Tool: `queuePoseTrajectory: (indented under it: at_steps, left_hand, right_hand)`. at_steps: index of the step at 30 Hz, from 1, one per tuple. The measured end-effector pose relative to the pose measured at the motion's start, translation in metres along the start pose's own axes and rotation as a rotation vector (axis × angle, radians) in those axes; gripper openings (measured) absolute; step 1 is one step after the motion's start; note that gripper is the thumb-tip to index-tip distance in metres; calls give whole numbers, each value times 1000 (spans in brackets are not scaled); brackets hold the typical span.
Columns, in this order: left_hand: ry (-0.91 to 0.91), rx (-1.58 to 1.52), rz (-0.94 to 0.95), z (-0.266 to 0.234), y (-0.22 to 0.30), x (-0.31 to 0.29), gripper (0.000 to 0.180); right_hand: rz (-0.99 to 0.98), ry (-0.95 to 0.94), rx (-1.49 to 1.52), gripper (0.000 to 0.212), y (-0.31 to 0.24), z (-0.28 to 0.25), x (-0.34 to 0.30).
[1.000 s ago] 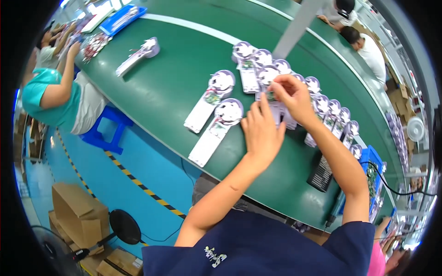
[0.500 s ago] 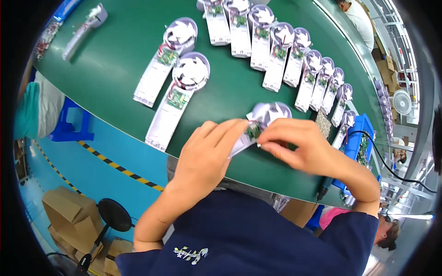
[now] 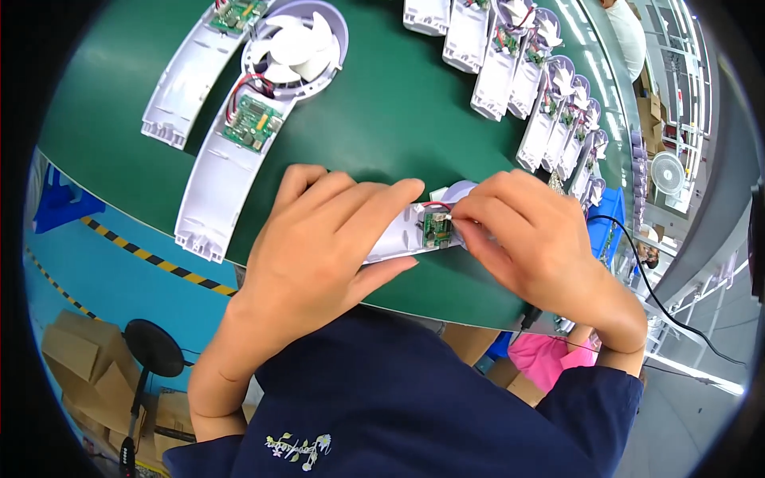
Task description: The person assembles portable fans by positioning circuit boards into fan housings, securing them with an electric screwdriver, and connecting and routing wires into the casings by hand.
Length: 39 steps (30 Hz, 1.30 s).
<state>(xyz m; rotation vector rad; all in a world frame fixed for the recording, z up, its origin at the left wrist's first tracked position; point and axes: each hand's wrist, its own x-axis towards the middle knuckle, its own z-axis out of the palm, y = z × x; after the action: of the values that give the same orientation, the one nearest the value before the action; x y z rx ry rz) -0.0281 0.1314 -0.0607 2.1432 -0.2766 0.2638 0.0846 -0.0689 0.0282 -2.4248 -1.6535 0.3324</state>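
Note:
Just above the table's near edge, a white handheld-fan housing (image 3: 394,240) lies lengthwise between my hands. My left hand (image 3: 311,239) grips its handle, thumb along the near side and fingers over the far side. A small green circuit board (image 3: 437,229) sits in the shell, with a red wire curving over its top. My right hand (image 3: 532,235) pinches thumb and forefinger at the board's right edge; whatever is between the fingertips is too small to make out. That hand mostly covers the housing's round lilac head (image 3: 456,192).
Two more open fan housings (image 3: 219,187) with boards lie to the left on the green table (image 3: 362,103). Several others (image 3: 494,88) stand in a row at the far right, near a blue bin (image 3: 607,227) and a black cable (image 3: 637,255). A pink-clothed person (image 3: 550,358) is at the right.
The view has shifted, so the left housings look larger. The held housing has turned more level. My right fingertips have moved from below the board up to its right edge.

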Motion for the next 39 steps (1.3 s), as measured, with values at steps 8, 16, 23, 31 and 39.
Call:
queuePoseTrajectory:
  at_steps: [8,16,23,31,39]
  left_hand:
    - [13,-7,11,3,-2,-1,61]
    - [33,-25,27,6,-6,-3,65]
    - [37,-49,29,5,-5,-4,62]
    - [48,-72,30,5,-5,-5,60]
    - [52,-78,27,6,-6,-6,62]
  right_hand:
    - [-71,-78,-75,17,2,-5,8]
    - [-145,-134,-179,23,-2,-10,11]
    - [-169,-157,-174,23,-1,-10,17]
    - [-62,-216,-130,26,-10,-17,21]
    - [-90,-292,-165,25,-12,-20,23]
